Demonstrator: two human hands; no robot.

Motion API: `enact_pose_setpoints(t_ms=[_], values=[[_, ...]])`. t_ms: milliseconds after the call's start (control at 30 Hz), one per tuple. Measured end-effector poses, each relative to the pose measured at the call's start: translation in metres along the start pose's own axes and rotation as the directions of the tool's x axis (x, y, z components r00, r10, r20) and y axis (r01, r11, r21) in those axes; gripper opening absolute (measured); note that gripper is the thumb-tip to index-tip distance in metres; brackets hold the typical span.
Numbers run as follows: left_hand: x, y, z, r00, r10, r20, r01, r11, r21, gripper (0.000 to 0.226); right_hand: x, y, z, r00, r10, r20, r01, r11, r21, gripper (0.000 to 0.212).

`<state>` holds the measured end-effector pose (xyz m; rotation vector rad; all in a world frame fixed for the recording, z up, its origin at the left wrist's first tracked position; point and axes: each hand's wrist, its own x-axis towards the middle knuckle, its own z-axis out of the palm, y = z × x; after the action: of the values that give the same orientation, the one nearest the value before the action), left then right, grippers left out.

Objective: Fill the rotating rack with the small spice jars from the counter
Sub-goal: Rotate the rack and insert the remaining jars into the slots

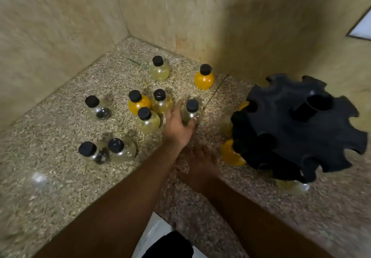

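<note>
Gripping a clear jar [191, 112] by its round body, the left hand [177, 126] is wrapping thumb and fingers around it while it is standing on the counter [60, 177], beside the cluster of black-capped jars. The right hand [200, 164] is lying low on the counter just left of the rack [297, 125], blurred; whether it is clenched I cannot tell. An orange jar [230, 154] is hanging in a lower slot of the rack. Another orange one [204, 78] is standing near the wall.
</note>
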<state>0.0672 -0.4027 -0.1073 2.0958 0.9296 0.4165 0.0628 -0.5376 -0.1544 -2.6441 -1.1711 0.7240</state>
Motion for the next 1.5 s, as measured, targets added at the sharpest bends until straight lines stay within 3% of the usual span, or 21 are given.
enact_pose_setpoints(t_ms=[200,367,500,600,800,1067,1200,1333,1400,1500], values=[[0.048,-0.011,-0.005,0.962,0.22,0.161,-0.231,0.971,0.055,0.055,0.022,-0.015,0.01,0.995,0.081,0.057,-0.077,0.995,-0.064,0.098],[0.059,-0.017,-0.001,0.943,0.273,0.188,-0.283,0.959,0.028,0.052,0.024,-0.017,0.009,0.992,0.106,0.063,-0.101,0.992,-0.076,0.097],[0.047,-0.02,0.0,0.942,0.288,0.172,-0.302,0.951,0.06,0.052,0.017,-0.024,0.005,0.986,0.11,-0.125,-0.098,0.99,0.104,0.082],[0.025,-0.022,-0.004,0.951,0.283,0.124,-0.294,0.953,0.073,0.048,0.002,-0.025,0.0,0.96,0.131,-0.249,-0.065,0.964,0.259,0.082],[-0.027,-0.016,-0.015,0.963,0.263,0.058,-0.267,0.959,0.09,0.046,-0.036,-0.021,-0.005,0.872,0.186,-0.452,-0.009,0.93,0.366,0.073],[-0.114,0.0,-0.006,0.932,0.249,0.264,-0.258,0.966,0.0,0.05,-0.093,0.009,-0.004,0.777,0.287,-0.56,0.038,0.867,0.497,0.061],[-0.135,0.015,0.007,0.914,0.186,0.361,-0.149,0.98,-0.13,0.05,-0.117,0.03,-0.01,0.788,0.361,-0.499,-0.039,0.838,0.545,0.061],[-0.145,0.033,0.018,0.866,0.088,0.491,0.027,0.975,-0.222,0.053,-0.144,0.051,-0.013,0.745,0.385,-0.545,-0.024,0.831,0.555,0.058],[-0.149,0.043,0.024,0.864,-0.032,0.503,0.213,0.927,-0.307,0.04,-0.153,0.064,-0.016,0.701,0.433,-0.567,-0.062,0.828,0.557,0.055],[-0.152,0.055,0.034,0.759,-0.233,0.607,0.515,0.786,-0.342,0.032,-0.158,0.08,-0.023,0.66,0.493,-0.567,-0.137,0.821,0.554,0.055]])
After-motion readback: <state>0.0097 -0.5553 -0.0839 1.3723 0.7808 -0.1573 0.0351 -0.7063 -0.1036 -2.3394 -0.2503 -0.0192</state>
